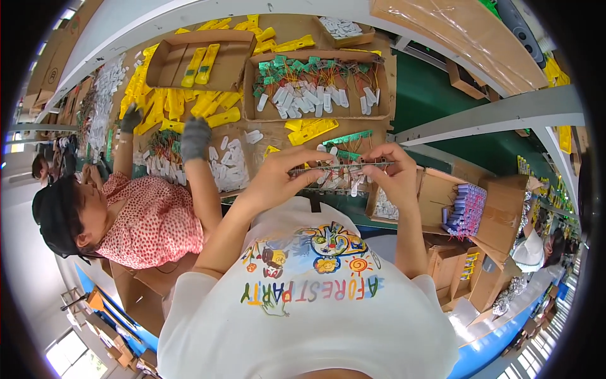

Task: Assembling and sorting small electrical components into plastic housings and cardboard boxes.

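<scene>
Stretching between the two hands, a thin strip [346,166] is being pinched near one end by the left hand [284,175] and near the other by the right hand [394,172], thumbs facing each other. It is showing nearly edge-on, narrow and dark, before the worktop [276,132]. Small white pieces [354,189] are appearing around it; which are attached, I cannot tell.

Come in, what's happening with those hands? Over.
Left hand and right hand pinch a thin strip. Strip seen edge-on, white pieces close by. Co-worker's gloved hand apart, off left.
</scene>
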{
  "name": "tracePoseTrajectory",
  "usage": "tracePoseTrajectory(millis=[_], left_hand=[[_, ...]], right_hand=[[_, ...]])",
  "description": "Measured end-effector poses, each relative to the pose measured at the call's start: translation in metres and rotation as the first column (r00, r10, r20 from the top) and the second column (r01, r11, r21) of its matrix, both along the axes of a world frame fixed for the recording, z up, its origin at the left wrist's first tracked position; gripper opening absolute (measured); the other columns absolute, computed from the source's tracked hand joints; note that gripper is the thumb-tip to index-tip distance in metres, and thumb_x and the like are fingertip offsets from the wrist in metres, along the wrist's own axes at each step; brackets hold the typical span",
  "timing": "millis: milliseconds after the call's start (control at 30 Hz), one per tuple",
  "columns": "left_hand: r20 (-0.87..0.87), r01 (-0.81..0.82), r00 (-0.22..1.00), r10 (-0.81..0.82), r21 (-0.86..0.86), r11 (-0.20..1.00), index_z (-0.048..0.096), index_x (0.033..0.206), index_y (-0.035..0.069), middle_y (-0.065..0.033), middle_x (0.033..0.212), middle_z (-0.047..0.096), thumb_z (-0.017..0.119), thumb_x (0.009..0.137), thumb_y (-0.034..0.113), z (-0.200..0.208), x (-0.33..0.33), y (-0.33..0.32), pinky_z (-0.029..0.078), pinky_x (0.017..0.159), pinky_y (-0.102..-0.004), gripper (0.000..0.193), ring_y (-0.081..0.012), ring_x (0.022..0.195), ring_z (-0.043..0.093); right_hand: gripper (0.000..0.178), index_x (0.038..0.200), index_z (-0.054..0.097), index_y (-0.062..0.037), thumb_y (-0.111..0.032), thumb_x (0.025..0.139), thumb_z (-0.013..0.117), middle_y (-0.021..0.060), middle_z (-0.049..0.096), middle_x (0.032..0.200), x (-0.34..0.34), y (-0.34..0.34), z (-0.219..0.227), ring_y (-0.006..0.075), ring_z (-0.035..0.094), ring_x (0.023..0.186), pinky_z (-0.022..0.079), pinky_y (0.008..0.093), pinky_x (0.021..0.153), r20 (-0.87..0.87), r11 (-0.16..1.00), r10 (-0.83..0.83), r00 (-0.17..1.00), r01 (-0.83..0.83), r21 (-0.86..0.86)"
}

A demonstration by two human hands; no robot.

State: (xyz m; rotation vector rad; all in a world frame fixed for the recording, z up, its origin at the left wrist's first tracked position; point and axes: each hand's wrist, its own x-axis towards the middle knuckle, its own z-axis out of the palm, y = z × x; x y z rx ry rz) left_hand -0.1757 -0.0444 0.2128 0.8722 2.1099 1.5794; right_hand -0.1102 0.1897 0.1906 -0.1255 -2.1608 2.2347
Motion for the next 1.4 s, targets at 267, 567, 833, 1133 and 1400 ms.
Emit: tracePoseTrajectory(millis=[267, 567, 833, 1133, 1400], left_hand=[[0.022, 0.072, 0.997, -0.073, 0.054, 0.996, 0.056, 0.109, 0.006, -0.0077, 0.092, 0.055, 0.059, 0.082, 0.001, -0.003, 0.009, 0.003, 0.042, 0.067, -0.0260, 0.028, -0.0149, 0.077, 0.051], [-0.089, 0.079, 0.993, -0.076, 0.031, 0.996, 0.057, 0.099, 0.004, -0.0054, 0.090, 0.055, 0.059, 0.083, 0.003, -0.005, 0.000, -0.005, 0.043, 0.069, -0.0273, 0.016, -0.0139, 0.080, 0.053], [0.326, -0.131, 0.943, 0.074, 0.156, 0.979, 0.053, 0.115, 0.000, -0.0099, 0.114, 0.053, 0.068, 0.077, 0.027, -0.034, -0.009, -0.021, 0.045, 0.078, -0.0275, 0.049, -0.0188, 0.102, 0.053], [0.238, -0.341, 0.927, 0.290, 0.210, 0.916, 0.054, 0.098, -0.003, -0.0102, 0.099, 0.057, 0.050, 0.091, 0.007, -0.052, 0.001, 0.006, 0.049, 0.075, -0.0266, 0.013, -0.0163, 0.085, 0.057], [0.338, -0.278, 0.919, 0.202, 0.193, 0.941, 0.055, 0.101, -0.002, -0.0112, 0.102, 0.058, 0.049, 0.091, 0.005, -0.041, -0.016, 0.014, 0.049, 0.078, -0.0266, 0.013, -0.0169, 0.092, 0.058]], right_hand=[[0.026, 0.094, 0.055, -0.0003, 0.007, 0.072, 0.067, 0.0110, 0.063, 0.094, 0.005, -0.001, -0.003, 0.0145, 0.060, 0.087, 0.051, 0.0246, 0.072, -0.070, 0.996, -0.048, 0.996, 0.043, -0.076], [0.024, 0.090, 0.059, -0.0029, 0.005, 0.069, 0.069, 0.0100, 0.060, 0.101, -0.008, 0.013, -0.009, 0.0161, 0.057, 0.091, 0.047, 0.0285, 0.078, -0.249, 0.965, 0.246, 0.937, -0.214, 0.148], [0.023, 0.102, 0.062, -0.0064, -0.024, 0.089, 0.056, 0.0012, 0.060, 0.099, -0.020, -0.017, -0.012, 0.0072, 0.059, 0.077, 0.050, 0.0215, 0.061, 0.009, 0.930, 0.267, 0.964, -0.255, -0.263], [0.018, 0.102, 0.057, -0.0024, -0.011, 0.087, 0.051, 0.0093, 0.059, 0.082, 0.003, -0.062, 0.002, 0.0230, 0.062, 0.074, 0.049, 0.0318, 0.062, -0.443, 0.911, -0.099, 0.891, 0.260, 0.320], [0.014, 0.091, 0.055, -0.0013, -0.013, 0.085, 0.051, 0.0134, 0.060, 0.082, -0.007, -0.060, 0.003, 0.0309, 0.059, 0.077, 0.046, 0.0375, 0.067, -0.239, 0.911, -0.273, 0.932, 0.330, 0.247]])
